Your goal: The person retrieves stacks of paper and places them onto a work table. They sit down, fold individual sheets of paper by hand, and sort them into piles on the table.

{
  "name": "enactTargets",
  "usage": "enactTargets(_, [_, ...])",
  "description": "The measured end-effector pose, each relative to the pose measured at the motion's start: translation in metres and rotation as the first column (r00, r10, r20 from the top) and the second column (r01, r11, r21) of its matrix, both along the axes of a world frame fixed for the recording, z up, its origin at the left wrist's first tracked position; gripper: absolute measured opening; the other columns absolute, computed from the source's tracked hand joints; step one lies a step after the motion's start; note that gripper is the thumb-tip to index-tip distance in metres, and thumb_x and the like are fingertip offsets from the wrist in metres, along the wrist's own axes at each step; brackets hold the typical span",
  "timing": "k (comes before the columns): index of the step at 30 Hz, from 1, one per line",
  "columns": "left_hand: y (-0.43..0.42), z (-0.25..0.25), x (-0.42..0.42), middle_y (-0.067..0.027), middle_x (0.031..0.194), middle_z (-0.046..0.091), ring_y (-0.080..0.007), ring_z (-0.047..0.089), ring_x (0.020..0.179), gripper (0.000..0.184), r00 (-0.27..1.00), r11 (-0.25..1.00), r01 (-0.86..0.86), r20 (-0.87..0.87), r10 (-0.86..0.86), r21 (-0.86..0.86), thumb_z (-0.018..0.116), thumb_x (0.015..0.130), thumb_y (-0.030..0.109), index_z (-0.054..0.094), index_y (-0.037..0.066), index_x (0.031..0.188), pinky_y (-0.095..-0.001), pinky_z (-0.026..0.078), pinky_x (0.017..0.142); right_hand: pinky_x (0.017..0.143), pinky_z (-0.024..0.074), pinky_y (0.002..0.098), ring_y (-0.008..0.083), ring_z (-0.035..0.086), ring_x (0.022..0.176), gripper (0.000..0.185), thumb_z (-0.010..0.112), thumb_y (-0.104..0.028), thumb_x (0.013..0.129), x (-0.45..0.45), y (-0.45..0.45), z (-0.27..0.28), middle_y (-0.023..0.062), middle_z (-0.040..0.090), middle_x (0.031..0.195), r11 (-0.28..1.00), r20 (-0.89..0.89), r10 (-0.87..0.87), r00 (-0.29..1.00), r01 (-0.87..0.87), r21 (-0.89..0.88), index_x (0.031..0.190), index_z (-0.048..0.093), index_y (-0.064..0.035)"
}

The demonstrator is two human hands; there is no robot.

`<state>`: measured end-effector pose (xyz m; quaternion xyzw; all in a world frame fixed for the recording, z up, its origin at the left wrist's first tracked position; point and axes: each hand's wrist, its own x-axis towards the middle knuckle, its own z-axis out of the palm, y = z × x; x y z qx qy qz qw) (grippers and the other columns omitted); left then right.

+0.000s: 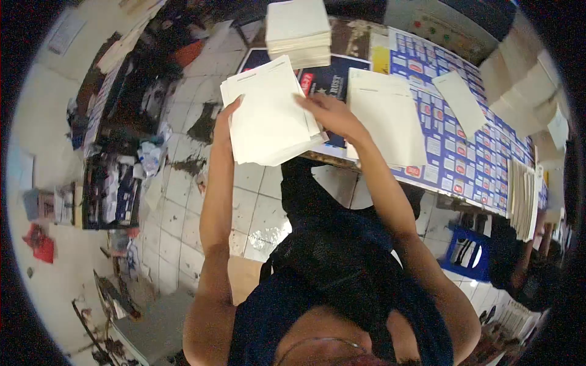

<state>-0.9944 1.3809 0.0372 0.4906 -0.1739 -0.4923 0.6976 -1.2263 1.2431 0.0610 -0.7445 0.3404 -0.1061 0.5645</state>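
Observation:
A loose stack of cream paper sheets point(268, 119) is held up in front of me, its edges not quite even. My left hand point(226, 120) grips the stack's left edge, thumb on top and the other fingers hidden beneath. On the right edge my right hand point(332, 114) has its thumb and fingers closed on the sheets. Just right of that hand, a flat pile of similar sheets point(384, 119) lies on the table. Behind the held stack rises a tall, thick block of paper point(298, 24).
Blue printed sheeting point(448, 174) covers the table, with a single cream sheet point(461, 104) on it. Another paper stack point(522, 198) stands at the right end. A blue plastic stool point(459, 253) is below, near another person point(537, 274). Cluttered shelving point(113, 183) lines the left.

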Motion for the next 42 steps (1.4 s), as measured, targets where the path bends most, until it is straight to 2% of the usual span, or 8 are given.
enactTargets(2, [-0.018, 0.013, -0.003, -0.0169, 0.115, 0.06, -0.0254, 0.062, 0.098, 0.055, 0.995, 0.993, 0.1, -0.031, -0.098, 0.065, 0.064, 0.083, 0.027, 0.048, -0.003, 0.126, -0.0338, 0.051, 0.084, 0.083, 0.0487, 0.0392, 0.0328, 0.064, 0.095, 0.089, 0.053, -0.078, 0.069, 0.0, 0.005, 0.013, 0.0229, 0.066, 0.098, 0.951, -0.065, -0.148, 0.987, 0.125, -0.282, 0.105, 0.063, 0.0032])
enactTargets(8, [-0.055, 0.009, 0.008, -0.0174, 0.111, 0.063, -0.0253, 0.065, 0.093, 0.051, 0.955, 0.941, 0.295, -0.035, -0.293, 0.165, 0.065, 0.083, 0.031, 0.054, -0.003, 0.12, -0.0356, 0.053, 0.082, 0.068, 0.0507, 0.0393, 0.0342, 0.065, 0.075, 0.076, 0.07, -0.068, 0.063, 0.007, -0.004, -0.001, 0.0212, 0.064, 0.08, 0.854, 0.043, -0.351, 0.935, 0.338, -0.396, 0.084, 0.06, 0.0041])
enactTargets(12, [-0.042, 0.018, 0.001, -0.0181, 0.118, 0.059, -0.0257, 0.063, 0.099, 0.052, 0.976, 0.976, 0.211, -0.058, -0.208, 0.054, 0.057, 0.09, 0.03, 0.046, -0.003, 0.128, -0.0351, 0.053, 0.085, 0.066, 0.0497, 0.0387, 0.0315, 0.064, 0.074, 0.055, 0.069, -0.055, 0.073, 0.009, -0.007, -0.019, 0.0187, 0.065, 0.079, 0.899, 0.12, -0.253, 0.96, 0.279, -0.338, 0.079, 0.064, -0.0006])
enactTargets(23, [-0.01, 0.013, -0.025, -0.0144, 0.123, 0.056, -0.0216, 0.059, 0.105, 0.06, 0.898, 0.907, 0.039, 0.384, -0.216, 0.419, 0.058, 0.091, 0.036, 0.042, -0.005, 0.131, -0.0308, 0.049, 0.084, 0.066, 0.0506, 0.037, 0.0323, 0.065, 0.069, 0.07, 0.06, -0.066, 0.075, 0.001, -0.015, -0.006, 0.021, 0.065, 0.073, 0.91, 0.092, -0.059, 0.994, 0.092, -0.404, 0.082, 0.066, 0.0037])
enactTargets(27, [-0.006, 0.005, -0.016, -0.014, 0.123, 0.055, -0.0211, 0.056, 0.11, 0.06, 0.905, 0.935, 0.08, 0.369, -0.214, 0.345, 0.055, 0.092, 0.038, 0.042, -0.006, 0.131, -0.0306, 0.046, 0.089, 0.067, 0.0514, 0.037, 0.0308, 0.066, 0.069, 0.07, 0.061, -0.065, 0.075, -0.07, -0.046, 0.014, 0.0201, 0.066, 0.076, 0.854, 0.096, -0.238, 0.966, 0.256, -0.452, 0.09, 0.067, 0.0031])
enactTargets(31, [0.019, 0.004, -0.002, -0.014, 0.125, 0.053, -0.0222, 0.051, 0.114, 0.059, 0.772, 0.954, 0.012, 0.604, -0.198, 0.298, 0.052, 0.094, 0.039, 0.041, -0.005, 0.133, -0.0331, 0.043, 0.093, 0.075, 0.052, 0.038, 0.0306, 0.066, 0.087, 0.054, 0.071, -0.04, 0.077, -0.252, -0.13, -0.031, 0.018, 0.068, 0.094, 0.434, 0.107, -0.619, 0.778, 0.452, -0.779, 0.111, 0.06, 0.0002])
enactTargets(34, [0.04, -0.006, 0.011, -0.0145, 0.13, 0.049, -0.0255, 0.047, 0.12, 0.056, 0.786, 0.976, -0.173, 0.615, 0.058, 0.129, 0.048, 0.095, 0.036, 0.039, -0.003, 0.134, -0.0398, 0.041, 0.096, 0.077, 0.0507, 0.0446, 0.0368, 0.063, 0.09, 0.042, 0.07, -0.035, 0.077, -0.347, -0.131, -0.05, 0.0194, 0.065, 0.097, 0.473, -0.212, -0.796, 0.566, 0.365, -0.802, 0.103, 0.064, -0.0034])
enactTargets(42, [0.072, -0.002, -0.04, -0.0159, 0.137, 0.042, -0.0289, 0.043, 0.124, 0.058, 0.724, 0.834, -0.546, 0.459, 0.514, -0.073, 0.049, 0.095, 0.034, 0.034, -0.001, 0.138, -0.042, 0.035, 0.101, 0.071, 0.0482, 0.0413, 0.035, 0.062, 0.079, 0.013, 0.061, -0.012, 0.081, -0.346, -0.158, -0.086, 0.0179, 0.064, 0.082, 0.525, -0.048, -0.633, 0.772, 0.383, -0.76, 0.087, 0.067, -0.0021])
